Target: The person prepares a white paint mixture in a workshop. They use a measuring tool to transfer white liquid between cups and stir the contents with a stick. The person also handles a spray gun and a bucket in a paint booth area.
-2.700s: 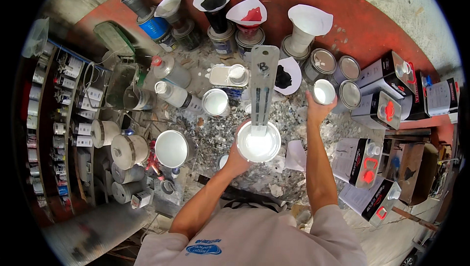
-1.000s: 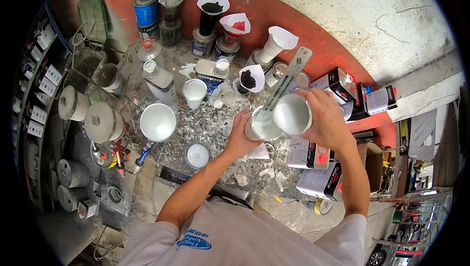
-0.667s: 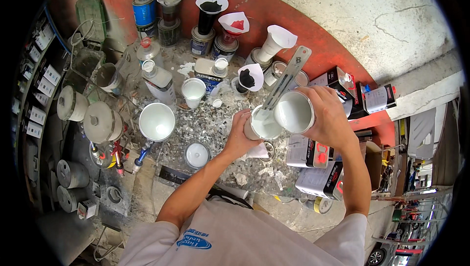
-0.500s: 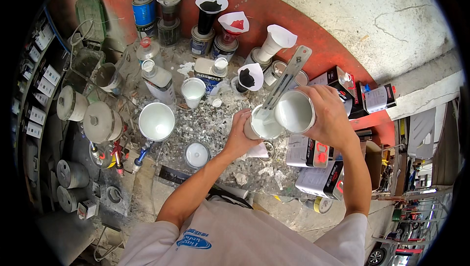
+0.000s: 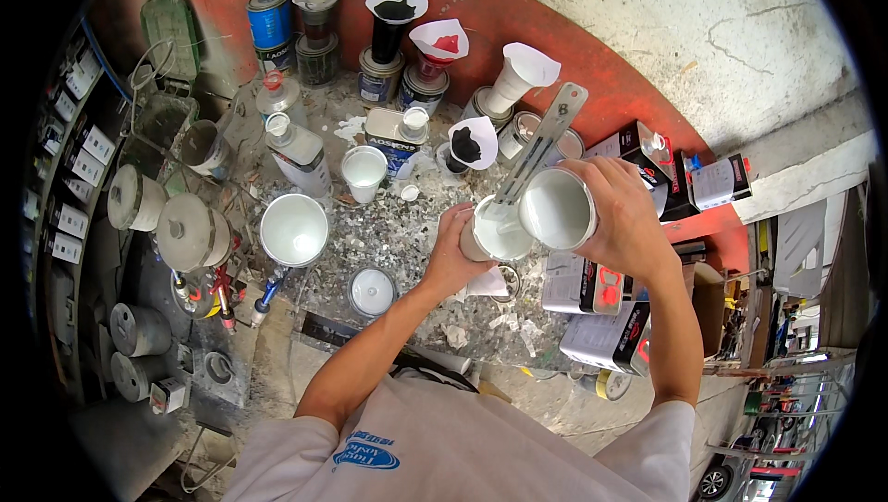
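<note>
My left hand (image 5: pixel 451 257) is wrapped round a white paint cup (image 5: pixel 500 236) held above the bench, with pale paint inside. A slotted metal mixing stick (image 5: pixel 548 137) stands slanted in this cup, its upper end leaning far right. My right hand (image 5: pixel 622 215) grips a second cup (image 5: pixel 562 209) from its right side. That one is tilted left, its rim right against the first cup and the stick, and white paint coats its inside. Whether paint is flowing between the rims is hard to make out.
Left of my hands on the stained bench (image 5: pixel 407 234) stand a large white cup (image 5: pixel 294 230), a smaller cup (image 5: pixel 363 172) and a lidded tin (image 5: pixel 372 292). Paper strainers (image 5: pixel 396 5) top several tins behind. Rectangular cans (image 5: pixel 606 337) line the right; spray guns (image 5: pixel 268 294) hang left.
Both hands keep almost the same place. Inside the tilted cup less white paint shows near the lip, and more of its greyish wall is visible.
</note>
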`<state>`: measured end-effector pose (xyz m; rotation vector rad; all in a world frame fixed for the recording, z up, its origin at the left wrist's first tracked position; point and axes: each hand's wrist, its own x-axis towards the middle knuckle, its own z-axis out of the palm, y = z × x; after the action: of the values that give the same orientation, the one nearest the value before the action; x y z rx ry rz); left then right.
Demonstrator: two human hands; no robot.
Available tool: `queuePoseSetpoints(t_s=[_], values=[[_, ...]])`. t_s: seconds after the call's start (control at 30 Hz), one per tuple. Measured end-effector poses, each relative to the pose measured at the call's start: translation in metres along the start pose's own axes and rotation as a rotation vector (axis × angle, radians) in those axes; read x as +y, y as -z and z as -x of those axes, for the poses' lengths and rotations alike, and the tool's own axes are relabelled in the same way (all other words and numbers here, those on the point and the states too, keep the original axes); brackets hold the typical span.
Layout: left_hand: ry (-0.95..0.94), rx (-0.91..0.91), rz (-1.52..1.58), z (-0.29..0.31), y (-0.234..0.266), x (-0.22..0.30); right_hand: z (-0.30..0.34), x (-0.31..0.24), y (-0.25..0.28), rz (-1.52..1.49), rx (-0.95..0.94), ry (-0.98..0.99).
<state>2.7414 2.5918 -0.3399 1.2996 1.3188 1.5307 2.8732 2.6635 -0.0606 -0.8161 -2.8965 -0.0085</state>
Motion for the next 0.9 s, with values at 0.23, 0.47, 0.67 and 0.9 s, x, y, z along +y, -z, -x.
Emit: queuePoseSetpoints(t_s=[0.23, 0.47, 0.67, 0.9], values=[[0.018, 0.002, 0.004, -0.001, -0.002, -0.003, 0.007, 0.010, -0.009, -0.110, 0.000, -0.071], [0.044, -0.014, 0.041, -0.002, -0.004, -0.005, 0.041, 0.050, -0.067, -0.753, -0.004, -0.333], [0.139, -0.050, 0.109, -0.004, -0.002, -0.012, 0.050, 0.058, -0.092, -0.959, -0.046, -0.472], [0.259, -0.078, 0.120, -0.012, -0.006, -0.022, 0.060, 0.080, -0.124, -1.031, -0.033, -0.452]])
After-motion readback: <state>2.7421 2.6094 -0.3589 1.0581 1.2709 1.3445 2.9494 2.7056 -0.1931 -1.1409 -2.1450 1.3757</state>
